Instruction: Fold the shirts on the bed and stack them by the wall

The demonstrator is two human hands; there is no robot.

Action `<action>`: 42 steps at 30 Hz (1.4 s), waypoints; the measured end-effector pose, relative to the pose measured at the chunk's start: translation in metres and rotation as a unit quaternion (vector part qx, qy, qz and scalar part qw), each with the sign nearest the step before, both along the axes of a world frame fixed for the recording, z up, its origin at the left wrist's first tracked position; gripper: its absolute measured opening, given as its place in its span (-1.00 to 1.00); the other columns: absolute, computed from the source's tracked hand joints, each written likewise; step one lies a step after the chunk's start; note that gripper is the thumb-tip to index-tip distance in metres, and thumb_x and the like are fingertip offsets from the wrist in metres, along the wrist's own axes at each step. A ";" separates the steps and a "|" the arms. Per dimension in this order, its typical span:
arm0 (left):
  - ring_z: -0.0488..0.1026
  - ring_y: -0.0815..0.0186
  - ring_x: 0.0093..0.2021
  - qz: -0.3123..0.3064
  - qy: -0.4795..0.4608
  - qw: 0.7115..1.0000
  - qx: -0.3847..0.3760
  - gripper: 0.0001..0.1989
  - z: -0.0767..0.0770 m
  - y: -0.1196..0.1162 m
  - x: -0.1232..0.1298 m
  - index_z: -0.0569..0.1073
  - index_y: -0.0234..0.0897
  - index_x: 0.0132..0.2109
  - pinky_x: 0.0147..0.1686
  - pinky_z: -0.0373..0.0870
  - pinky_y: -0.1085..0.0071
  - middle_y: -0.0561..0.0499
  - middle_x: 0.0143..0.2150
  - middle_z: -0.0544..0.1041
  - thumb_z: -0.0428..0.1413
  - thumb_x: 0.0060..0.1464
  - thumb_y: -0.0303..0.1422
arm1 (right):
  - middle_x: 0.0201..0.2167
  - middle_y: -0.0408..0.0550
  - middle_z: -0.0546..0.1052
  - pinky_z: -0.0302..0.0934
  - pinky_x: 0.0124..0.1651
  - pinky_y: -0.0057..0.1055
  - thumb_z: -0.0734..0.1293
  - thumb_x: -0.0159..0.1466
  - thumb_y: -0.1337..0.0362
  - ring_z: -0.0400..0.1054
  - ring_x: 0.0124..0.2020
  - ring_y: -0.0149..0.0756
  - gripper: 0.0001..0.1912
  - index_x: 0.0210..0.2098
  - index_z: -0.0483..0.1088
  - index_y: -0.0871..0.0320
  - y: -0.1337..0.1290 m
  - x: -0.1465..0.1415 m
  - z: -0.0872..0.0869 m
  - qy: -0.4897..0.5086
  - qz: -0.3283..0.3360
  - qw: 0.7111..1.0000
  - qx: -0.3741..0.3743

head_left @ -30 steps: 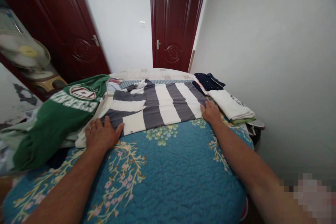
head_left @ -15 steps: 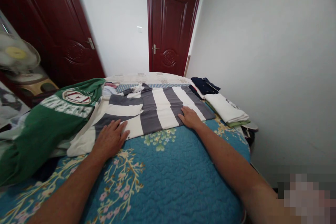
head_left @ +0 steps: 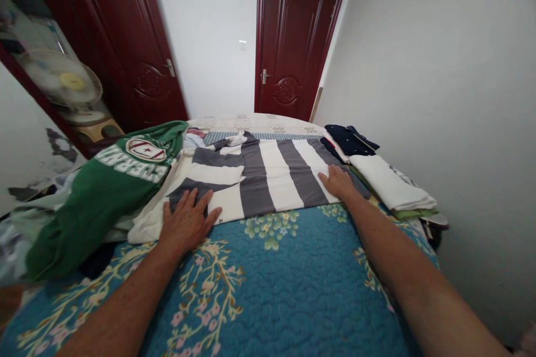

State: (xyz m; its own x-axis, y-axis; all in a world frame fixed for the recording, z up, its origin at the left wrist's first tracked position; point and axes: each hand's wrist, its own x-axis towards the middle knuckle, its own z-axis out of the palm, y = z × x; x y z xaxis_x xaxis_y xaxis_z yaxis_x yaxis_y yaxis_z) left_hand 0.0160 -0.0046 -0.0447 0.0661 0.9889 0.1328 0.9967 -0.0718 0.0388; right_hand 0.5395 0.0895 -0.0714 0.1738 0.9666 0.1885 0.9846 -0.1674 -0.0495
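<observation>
A grey and white striped shirt (head_left: 272, 173) lies spread across the bed, partly folded over, its sleeve laid across the body at the left. My left hand (head_left: 189, 218) rests flat on the sleeve end of it, fingers spread. Toward the right end of the shirt, my right hand (head_left: 338, 181) lies palm down on the stripes with its fingers stretched out. Neither hand grips the cloth. Beside the shirt on the left is a rumpled green garment (head_left: 79, 206) with white lettering.
Folded clothes, a white one (head_left: 389, 181) and a navy one (head_left: 349, 139), are stacked at the right. A blue floral quilt (head_left: 288, 284) covers the bed. Beyond stand dark red doors (head_left: 293, 39) and a fan (head_left: 62, 81); a white wall (head_left: 452, 95) rises on the right.
My right hand has slid to the right along the striped shirt, toward its end. My left hand stays at the sleeve. The view has turned slightly left.
</observation>
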 end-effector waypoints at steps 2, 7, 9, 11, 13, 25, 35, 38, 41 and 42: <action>-0.01 -0.24 0.62 0.018 -0.013 1.000 -0.007 -0.26 0.000 0.000 -0.001 0.24 -0.04 0.58 0.42 -0.09 -0.52 -0.26 0.64 0.11 -0.16 0.42 0.12 | 0.50 0.49 0.23 -0.06 0.52 0.12 0.07 0.55 -0.12 0.08 0.55 0.21 -0.19 0.48 0.19 0.46 0.006 0.010 -0.004 -0.011 -0.006 1.000 0.008; -0.03 -0.29 0.62 0.037 -0.028 0.999 -0.005 -0.22 0.001 0.002 -0.001 0.24 -0.07 0.57 0.40 -0.14 -0.57 -0.26 0.64 0.11 -0.18 0.40 0.17 | 0.43 0.57 0.31 0.04 0.47 0.02 0.09 0.54 -0.12 0.17 0.49 0.24 -0.18 0.39 0.29 0.55 0.018 0.027 -0.005 -0.021 -0.021 0.999 0.018; -0.03 -0.31 0.62 0.041 -0.031 0.999 -0.007 -0.21 0.002 0.001 0.001 0.24 -0.08 0.57 0.40 -0.14 -0.57 -0.26 0.64 0.11 -0.18 0.40 0.17 | 0.34 0.59 0.40 0.10 0.42 -0.01 0.10 0.54 -0.10 0.28 0.41 0.23 -0.22 0.31 0.36 0.54 0.018 0.027 -0.002 -0.014 -0.030 0.999 0.031; -0.03 -0.31 0.62 0.043 -0.033 0.998 -0.008 -0.20 0.004 0.000 0.003 0.23 -0.08 0.58 0.40 -0.13 -0.57 -0.26 0.64 0.11 -0.18 0.39 0.18 | 0.27 0.57 0.47 0.14 0.39 -0.03 0.10 0.54 -0.04 0.35 0.34 0.21 -0.29 0.25 0.41 0.52 0.014 0.024 0.003 -0.015 -0.038 0.997 0.073; -0.03 -0.32 0.62 0.044 -0.036 0.998 -0.007 -0.19 0.006 -0.001 0.004 0.24 -0.08 0.57 0.41 -0.13 -0.56 -0.26 0.64 0.11 -0.18 0.38 0.20 | 0.25 0.52 0.49 0.15 0.38 -0.04 0.07 0.55 0.04 0.35 0.31 0.18 -0.37 0.25 0.41 0.48 0.007 0.018 0.007 -0.026 -0.030 0.990 0.132; -0.03 -0.33 0.61 0.044 -0.045 0.998 -0.011 -0.14 0.009 0.002 0.001 0.23 -0.11 0.58 0.40 -0.12 -0.58 -0.28 0.64 0.10 -0.19 0.34 0.23 | 0.42 0.38 0.38 0.06 0.46 0.05 0.07 0.57 0.00 0.23 0.45 0.12 -0.35 0.35 0.39 0.35 -0.064 0.004 0.003 -0.018 -0.009 0.998 0.064; -0.07 -0.35 0.62 0.094 -0.061 0.994 0.004 -0.12 0.008 -0.007 -0.005 0.19 -0.25 0.59 0.39 -0.16 -0.61 -0.38 0.64 0.06 -0.20 0.35 0.20 | 0.44 0.54 0.30 0.07 0.46 0.13 0.06 0.53 -0.10 0.19 0.47 0.27 -0.20 0.42 0.29 0.47 -0.087 0.018 0.004 0.006 -0.075 0.996 0.046; 0.01 -0.35 0.59 0.102 -0.054 0.992 0.044 -0.13 0.011 -0.013 -0.002 0.17 -0.39 0.58 0.43 -0.07 -0.50 -0.48 0.59 0.14 -0.15 0.38 0.12 | 0.34 0.52 0.42 0.10 0.43 0.18 0.05 0.54 -0.04 0.22 0.43 0.28 -0.29 0.36 0.35 0.42 -0.087 0.014 0.003 -0.020 -0.058 0.994 0.094; 0.14 -0.30 0.55 0.089 -0.041 0.990 0.101 -0.13 0.013 -0.015 -0.003 0.17 -0.64 0.52 0.47 0.08 -0.19 -0.61 0.51 0.23 -0.04 0.37 0.01 | 0.35 0.46 0.43 0.09 0.45 0.16 0.04 0.54 0.05 0.21 0.45 0.22 -0.34 0.38 0.34 0.40 -0.082 0.007 -0.001 -0.041 0.029 0.990 0.128; 0.16 -0.27 0.54 0.080 -0.038 0.989 0.114 -0.15 0.013 -0.015 -0.004 0.18 -0.69 0.51 0.48 0.11 -0.10 -0.62 0.50 0.25 -0.02 0.36 -0.03 | 0.37 0.43 0.42 0.09 0.46 0.12 0.05 0.53 0.08 0.21 0.45 0.18 -0.36 0.39 0.33 0.39 -0.079 0.005 -0.002 -0.043 0.068 0.989 0.123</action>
State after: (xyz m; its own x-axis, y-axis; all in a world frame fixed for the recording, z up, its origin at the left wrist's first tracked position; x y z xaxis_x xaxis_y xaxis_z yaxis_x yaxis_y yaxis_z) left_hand 0.0119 -0.0194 -0.0318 -0.1074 0.9295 0.3530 0.9908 0.0707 0.1153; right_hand 0.5441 0.0102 -0.0734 0.0184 0.9027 0.4300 0.9996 -0.0263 0.0126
